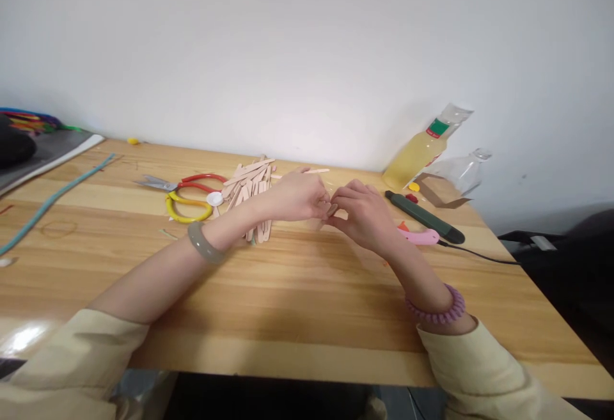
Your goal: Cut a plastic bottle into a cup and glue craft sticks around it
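Observation:
My left hand (300, 196) and my right hand (364, 218) meet above the middle of the table, their fingertips pinched together. Between them shows a small wood-coloured piece (332, 210), mostly covered by the fingers; its exact kind is hard to make out. A heap of wooden craft sticks (247, 190) lies just left of my left hand, partly behind the forearm. One loose craft stick (319, 171) pokes out beyond that hand. Beside my right wrist rests a pink-handled tool with a black cord (422, 236), its front end hidden behind the wrist.
Scissors with red and yellow handles (189, 199) lie left of the heap, near a white round cap (215, 199). At right are a dark green tool (425, 217), a bottle of yellow liquid (417, 155) and a clear bottle (467, 174). A blue-green strip (57, 199) lies far left.

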The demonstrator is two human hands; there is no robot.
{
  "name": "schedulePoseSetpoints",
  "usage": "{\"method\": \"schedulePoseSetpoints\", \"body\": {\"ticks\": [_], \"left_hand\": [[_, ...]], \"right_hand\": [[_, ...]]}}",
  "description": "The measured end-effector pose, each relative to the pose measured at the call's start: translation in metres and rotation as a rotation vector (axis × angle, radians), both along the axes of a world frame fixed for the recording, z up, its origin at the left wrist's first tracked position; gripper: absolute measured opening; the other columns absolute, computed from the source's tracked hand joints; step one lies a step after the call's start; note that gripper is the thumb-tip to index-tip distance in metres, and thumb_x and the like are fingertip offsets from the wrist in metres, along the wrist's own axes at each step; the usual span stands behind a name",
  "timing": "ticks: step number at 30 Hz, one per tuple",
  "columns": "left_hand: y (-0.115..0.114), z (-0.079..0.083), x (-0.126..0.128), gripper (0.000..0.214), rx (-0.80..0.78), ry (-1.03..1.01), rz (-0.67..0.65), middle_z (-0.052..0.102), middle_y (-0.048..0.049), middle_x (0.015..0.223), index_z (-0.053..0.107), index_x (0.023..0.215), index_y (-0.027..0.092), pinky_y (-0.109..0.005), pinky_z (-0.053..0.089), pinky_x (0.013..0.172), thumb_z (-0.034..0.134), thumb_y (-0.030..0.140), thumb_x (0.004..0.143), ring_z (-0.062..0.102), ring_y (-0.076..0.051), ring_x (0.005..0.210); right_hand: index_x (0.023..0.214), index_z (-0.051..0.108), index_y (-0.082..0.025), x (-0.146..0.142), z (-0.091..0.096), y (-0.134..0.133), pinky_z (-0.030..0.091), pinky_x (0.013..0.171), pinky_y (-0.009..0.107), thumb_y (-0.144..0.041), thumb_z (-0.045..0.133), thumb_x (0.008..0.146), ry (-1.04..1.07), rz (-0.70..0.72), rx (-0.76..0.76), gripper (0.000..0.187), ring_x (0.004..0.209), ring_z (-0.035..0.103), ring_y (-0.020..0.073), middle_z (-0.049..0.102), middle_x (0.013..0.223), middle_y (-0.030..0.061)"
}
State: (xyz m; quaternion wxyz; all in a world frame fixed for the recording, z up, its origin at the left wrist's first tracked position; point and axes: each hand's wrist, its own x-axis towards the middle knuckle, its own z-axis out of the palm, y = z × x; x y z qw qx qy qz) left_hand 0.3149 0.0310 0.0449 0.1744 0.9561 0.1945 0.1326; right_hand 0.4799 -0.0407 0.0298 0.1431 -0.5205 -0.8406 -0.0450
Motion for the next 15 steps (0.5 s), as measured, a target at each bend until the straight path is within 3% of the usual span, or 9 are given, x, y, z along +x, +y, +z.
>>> {"method": "schedulePoseSetpoints", "body": {"ticks": [4, 8, 11, 15], "left_hand": [[-0.003, 0.010, -0.003, 0.017, 0.080, 0.096, -0.022, 0.067, -0.0014, 0.085, 0.064, 0.071, 0.019, -0.053, 0.016, 0.106, 0.060, 0.035, 0.075, 0.052, -0.021, 0.103], [0.002, 0.020, -0.014, 0.038, 0.103, -0.027, 0.020, 0.065, -0.0033, 0.103, 0.062, 0.101, 0.023, -0.057, 0.005, 0.106, 0.062, 0.048, 0.073, 0.042, -0.024, 0.116], [0.008, 0.028, -0.027, 0.041, 0.082, -0.124, 0.076, 0.062, -0.0057, 0.110, 0.059, 0.109, 0.021, -0.049, 0.017, 0.106, 0.052, 0.050, 0.081, 0.042, -0.023, 0.117], [0.014, 0.035, -0.041, 0.029, 0.057, -0.198, 0.168, 0.064, -0.0067, 0.108, 0.061, 0.104, 0.018, -0.038, 0.035, 0.097, 0.048, 0.038, 0.087, 0.048, -0.020, 0.110]], "right_hand": [[0.075, 0.065, -0.020, 0.003, -0.002, 0.001, 0.037, 0.070, 0.033, -0.030, 0.071, 0.073, 0.016, -0.018, -0.003, 0.012, 0.081, 0.049, 0.0212, 0.065, 0.080, 0.0028], [0.082, 0.065, -0.020, 0.007, -0.001, 0.000, 0.041, 0.071, 0.034, -0.030, 0.070, 0.074, 0.074, 0.012, 0.040, 0.014, 0.083, 0.049, 0.0218, 0.065, 0.089, 0.0053], [0.091, 0.065, -0.019, 0.010, 0.001, -0.001, 0.042, 0.074, 0.036, -0.031, 0.069, 0.075, 0.109, 0.025, 0.037, 0.020, 0.084, 0.050, 0.0220, 0.064, 0.092, 0.0061], [0.093, 0.064, -0.020, 0.012, -0.001, 0.000, 0.043, 0.082, 0.041, -0.027, 0.070, 0.074, 0.125, 0.053, 0.051, 0.022, 0.093, 0.050, 0.0241, 0.062, 0.104, 0.0084]]}}
